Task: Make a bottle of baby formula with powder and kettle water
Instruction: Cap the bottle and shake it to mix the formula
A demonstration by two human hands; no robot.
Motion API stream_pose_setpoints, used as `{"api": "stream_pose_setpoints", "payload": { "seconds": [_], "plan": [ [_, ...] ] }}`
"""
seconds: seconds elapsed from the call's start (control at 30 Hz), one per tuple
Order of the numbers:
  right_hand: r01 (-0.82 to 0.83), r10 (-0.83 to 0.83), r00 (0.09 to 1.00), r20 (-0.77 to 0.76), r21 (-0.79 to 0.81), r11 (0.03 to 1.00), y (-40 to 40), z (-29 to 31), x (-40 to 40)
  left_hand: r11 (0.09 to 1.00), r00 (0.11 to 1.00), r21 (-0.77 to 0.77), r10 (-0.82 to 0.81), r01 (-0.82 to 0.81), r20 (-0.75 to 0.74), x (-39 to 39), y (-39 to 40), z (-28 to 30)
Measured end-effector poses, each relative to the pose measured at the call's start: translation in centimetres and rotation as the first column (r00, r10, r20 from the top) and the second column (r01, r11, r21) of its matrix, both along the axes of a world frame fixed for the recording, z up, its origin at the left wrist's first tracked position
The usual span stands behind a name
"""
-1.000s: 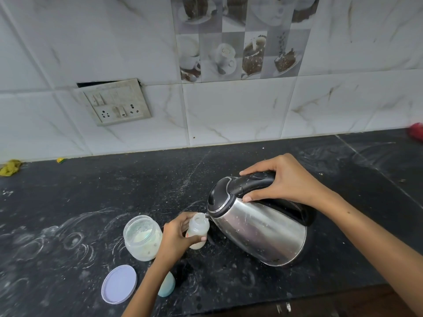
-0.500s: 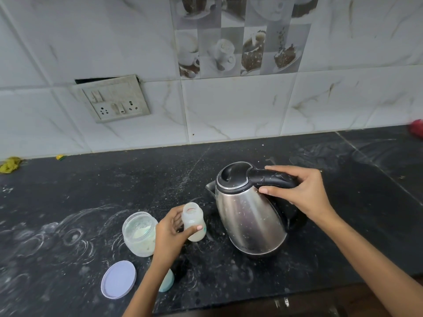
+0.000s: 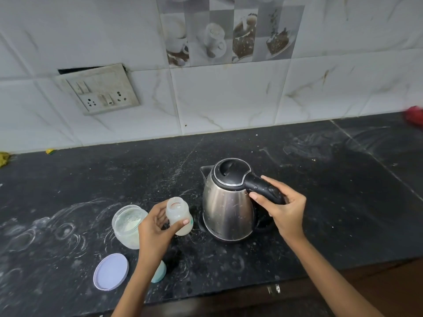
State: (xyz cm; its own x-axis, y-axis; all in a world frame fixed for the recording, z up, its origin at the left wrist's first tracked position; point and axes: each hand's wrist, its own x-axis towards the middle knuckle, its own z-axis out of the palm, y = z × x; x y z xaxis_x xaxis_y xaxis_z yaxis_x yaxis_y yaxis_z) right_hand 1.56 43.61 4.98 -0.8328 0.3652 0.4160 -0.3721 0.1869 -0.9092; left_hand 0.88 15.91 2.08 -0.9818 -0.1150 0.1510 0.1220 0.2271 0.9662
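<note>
A steel kettle point(image 3: 226, 209) with a black lid stands upright on the black counter point(image 3: 332, 202), its spout pointing left and away. My right hand point(image 3: 286, 211) is wrapped around its black handle. Just left of the kettle, my left hand point(image 3: 153, 232) holds a small translucent baby bottle point(image 3: 177, 210) upright. The bottle has no top on, and pale liquid fills its lower part. A glass jar of white powder point(image 3: 127, 225) stands open to the left of that hand.
The jar's lilac lid point(image 3: 111, 271) lies near the front edge. A teal cap point(image 3: 160, 275) is partly hidden under my left forearm. A switch and socket plate point(image 3: 98, 90) hangs on the tiled wall. A red object point(image 3: 415, 115) sits at the far right.
The kettle was tilted with its spout at the bottle's mouth. It has swung back upright and now rests on the counter. The bottle has stayed in my left hand.
</note>
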Motion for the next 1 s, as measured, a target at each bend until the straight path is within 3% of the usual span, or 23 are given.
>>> {"api": "stream_pose_setpoints", "payload": {
  "seconds": [0.1, 0.23, 0.37, 0.47, 0.57, 0.67, 0.8, 1.0],
  "plan": [
    [0.013, -0.013, 1.000, 0.001, 0.009, 1.000, -0.2, -0.9, 0.2, 1.000, 1.000, -0.013, 0.001, -0.001, -0.001, 0.4, 0.0, 0.3],
    [0.044, -0.040, 0.999, -0.029, 0.168, 0.985, -0.2, -0.9, 0.6, 1.000, 1.000, -0.013, 0.009, -0.009, 0.004, 1.2, 0.0, 0.3],
    [0.267, -0.184, 0.961, -0.208, 0.510, 0.818, -0.4, -0.5, 1.1, 1.000, 1.000, 0.010, 0.017, -0.017, 0.019, 2.4, 0.1, 0.3],
    [0.366, -0.178, 0.918, -0.354, 0.585, 0.723, -1.8, 0.7, 1.7, 0.998, 0.999, 0.046, 0.031, -0.032, 0.019, 3.5, 0.1, 0.4],
    [0.305, -0.062, 0.916, -0.396, 0.591, 0.746, -4.6, 1.1, 2.6, 0.998, 0.999, 0.039, 0.045, -0.045, 0.001, 4.7, -0.5, 0.5],
    [0.121, 0.095, 0.949, -0.301, 0.624, 0.772, -7.5, -0.4, 3.4, 0.997, 0.997, 0.035, 0.075, -0.075, -0.013, 6.0, -1.7, 0.6],
    [-0.146, 0.257, 0.965, -0.059, 0.691, 0.708, -11.3, -4.2, 4.5, 0.994, 0.994, -0.001, 0.108, -0.108, -0.031, 7.6, -4.1, 1.1],
    [-0.424, 0.273, 0.906, 0.324, 0.666, 0.614, -16.9, -8.2, 6.3, 0.991, 0.991, -0.038, 0.129, -0.131, -0.032, 9.3, -8.6, 1.4]
  ]
}}
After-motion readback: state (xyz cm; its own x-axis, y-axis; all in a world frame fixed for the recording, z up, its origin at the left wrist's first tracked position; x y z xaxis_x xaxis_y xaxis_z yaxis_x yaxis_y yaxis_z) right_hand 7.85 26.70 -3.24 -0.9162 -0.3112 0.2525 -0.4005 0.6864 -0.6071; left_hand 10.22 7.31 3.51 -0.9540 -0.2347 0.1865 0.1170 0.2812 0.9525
